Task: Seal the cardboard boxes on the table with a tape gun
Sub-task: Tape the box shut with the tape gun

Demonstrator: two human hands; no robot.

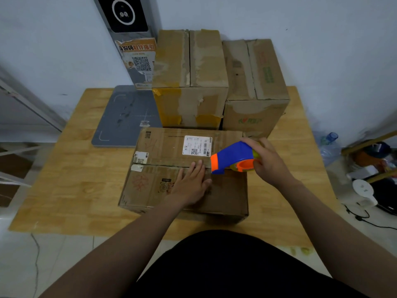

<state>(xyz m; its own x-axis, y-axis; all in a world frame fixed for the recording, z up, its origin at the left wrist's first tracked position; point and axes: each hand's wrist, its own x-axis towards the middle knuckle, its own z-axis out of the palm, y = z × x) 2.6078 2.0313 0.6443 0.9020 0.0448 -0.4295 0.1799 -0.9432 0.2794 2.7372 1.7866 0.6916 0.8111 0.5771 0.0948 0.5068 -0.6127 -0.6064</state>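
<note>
A flat cardboard box with a white shipping label lies at the front of the wooden table. My left hand presses flat on its near flap, fingers straight, just beside the centre seam. My right hand grips a blue and orange tape gun whose orange front end sits on the seam near the box's right part, right next to my left fingertips. Two taller boxes stand behind: one with yellow tape patches and one with green print.
A grey flat pad lies at the table's back left, under a leaning panel with a QR poster. A water bottle, cables and clutter sit on the floor at the right. The wall runs close behind the boxes.
</note>
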